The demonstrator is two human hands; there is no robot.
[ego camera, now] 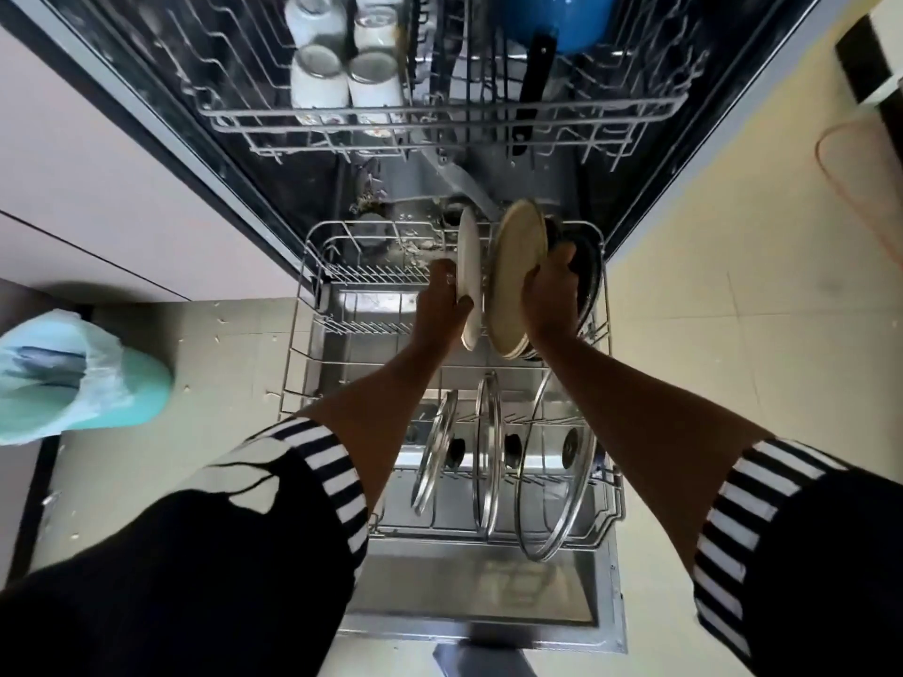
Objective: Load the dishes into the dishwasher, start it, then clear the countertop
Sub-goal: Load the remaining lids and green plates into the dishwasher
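I look straight down into the open dishwasher. Its lower rack point(298, 334) is pulled out over the door. My left hand point(442, 300) grips a small white plate point(468, 266) held on edge over the rack's middle. My right hand point(549, 295) grips a larger cream plate point(515, 266) on edge just to the right of it. A dark pan point(589, 280) stands behind my right hand at the rack's right side. Three glass pot lids point(488, 452) stand upright in the near part of the rack.
The upper rack point(635, 114) holds several upturned white cups point(320, 85) and a blue pot with a black handle point(562, 17). A teal bin with a plastic liner point(73, 378) stands on the floor at left. The open door point(469, 593) lies below me.
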